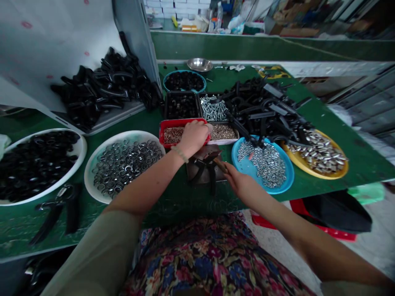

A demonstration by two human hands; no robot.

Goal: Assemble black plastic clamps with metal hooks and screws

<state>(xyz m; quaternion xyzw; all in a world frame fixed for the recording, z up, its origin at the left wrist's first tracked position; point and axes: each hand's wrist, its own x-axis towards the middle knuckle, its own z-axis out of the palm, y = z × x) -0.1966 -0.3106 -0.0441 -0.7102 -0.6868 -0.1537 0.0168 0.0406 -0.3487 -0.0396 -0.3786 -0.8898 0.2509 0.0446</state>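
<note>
My left hand reaches forward over the right end of a red tray of small brassy parts, fingers curled down into it; what they pinch is hidden. My right hand rests at the table's near edge and holds a black handled part that lies on a small dark block in front of me. Just right of that hand is a blue plate of small shiny nuts.
A white bowl of metal rings, a white bowl of black rings, a yellow plate of metal pieces, trays of screws, and heaps of black handles crowd the green table. An assembled black grip tool lies at near left.
</note>
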